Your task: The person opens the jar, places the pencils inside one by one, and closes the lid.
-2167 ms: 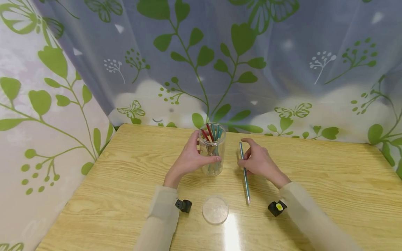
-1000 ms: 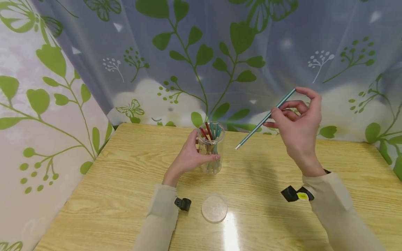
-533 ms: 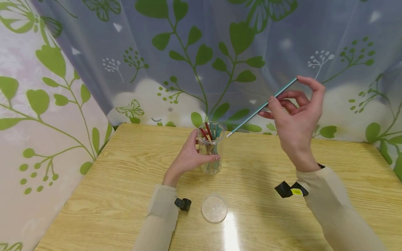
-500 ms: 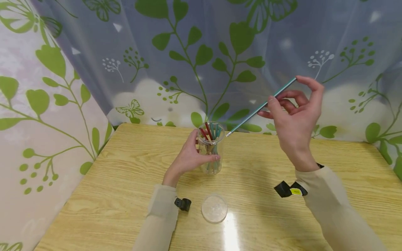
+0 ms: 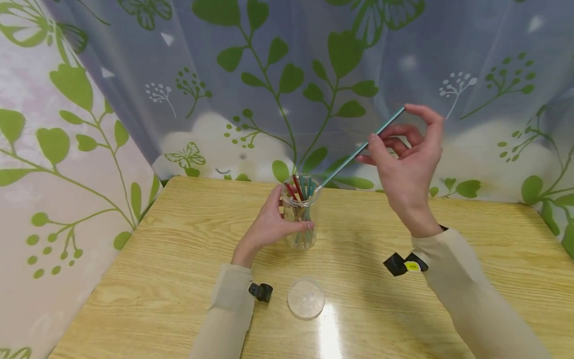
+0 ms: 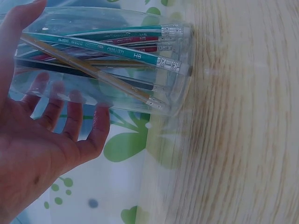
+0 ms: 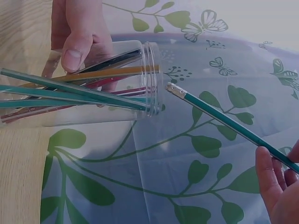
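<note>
A clear plastic jar (image 5: pixel 305 239) stands upright on the wooden table, holding several pencils (image 6: pixel 112 51) in green, red, yellow and dark colours, eraser ends down. My left hand (image 5: pixel 273 224) grips the jar from its left side, thumb across the front and fingers behind. Up to the right, my right hand (image 5: pixel 408 164) pinches a green pencil (image 5: pixel 354 153) between thumb and fingers, the index finger at its upper end. That pencil slants down to the left, its eraser end near the jar's open mouth. In the right wrist view a small gap separates the eraser from the rim.
A round clear lid (image 5: pixel 306 299) lies on the table (image 5: pixel 157 279) in front of the jar. Behind the table's far edge hangs a curtain (image 5: pixel 188 75) with leaves and butterflies. Each forearm wears a small black wrist camera (image 5: pixel 261 292).
My right hand has picked the green pencil up off the table, raised and tilted it, then brought its eraser end leftward to the jar's mouth. My left hand and the jar have stayed put.
</note>
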`<state>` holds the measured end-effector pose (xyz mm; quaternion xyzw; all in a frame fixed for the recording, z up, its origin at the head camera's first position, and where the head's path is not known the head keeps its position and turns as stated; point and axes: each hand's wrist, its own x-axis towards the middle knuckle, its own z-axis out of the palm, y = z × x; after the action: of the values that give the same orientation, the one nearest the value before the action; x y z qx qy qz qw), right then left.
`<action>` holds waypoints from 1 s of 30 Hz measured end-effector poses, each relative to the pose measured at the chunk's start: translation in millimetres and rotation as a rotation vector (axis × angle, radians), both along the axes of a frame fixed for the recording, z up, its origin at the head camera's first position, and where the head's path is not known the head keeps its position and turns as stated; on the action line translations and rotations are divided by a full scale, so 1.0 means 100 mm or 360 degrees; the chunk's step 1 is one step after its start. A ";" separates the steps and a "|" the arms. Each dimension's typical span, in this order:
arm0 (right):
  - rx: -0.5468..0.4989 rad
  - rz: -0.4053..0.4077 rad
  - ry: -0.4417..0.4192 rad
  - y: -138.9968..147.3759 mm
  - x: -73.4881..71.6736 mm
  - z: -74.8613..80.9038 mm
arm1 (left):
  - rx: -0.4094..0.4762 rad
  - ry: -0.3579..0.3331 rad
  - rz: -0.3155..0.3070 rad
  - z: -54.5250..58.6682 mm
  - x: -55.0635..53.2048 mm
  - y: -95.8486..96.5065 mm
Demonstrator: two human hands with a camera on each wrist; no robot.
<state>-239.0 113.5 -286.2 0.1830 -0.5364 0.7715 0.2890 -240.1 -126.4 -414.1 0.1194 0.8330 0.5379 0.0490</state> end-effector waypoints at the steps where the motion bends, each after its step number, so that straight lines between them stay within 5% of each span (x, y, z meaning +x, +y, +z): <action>1: 0.0005 0.0010 -0.0005 -0.01 -0.01 0.00 | 0.0001 0.0002 -0.0001 0.00 0.00 0.00; 15: 0.0451 -0.0022 0.0033 -0.18 -0.04 -0.04 | 0.0013 0.0013 -0.0017 0.00 0.00 0.00; 30: 0.0631 0.0046 -0.0113 -0.28 0.03 -0.27 | 0.0028 0.0018 -0.0028 -0.01 0.00 0.00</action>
<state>-236.3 85.3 -313.4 0.2167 -0.6851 0.6608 0.2171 -240.5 -126.7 -414.9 0.1301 0.8275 0.5440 0.0479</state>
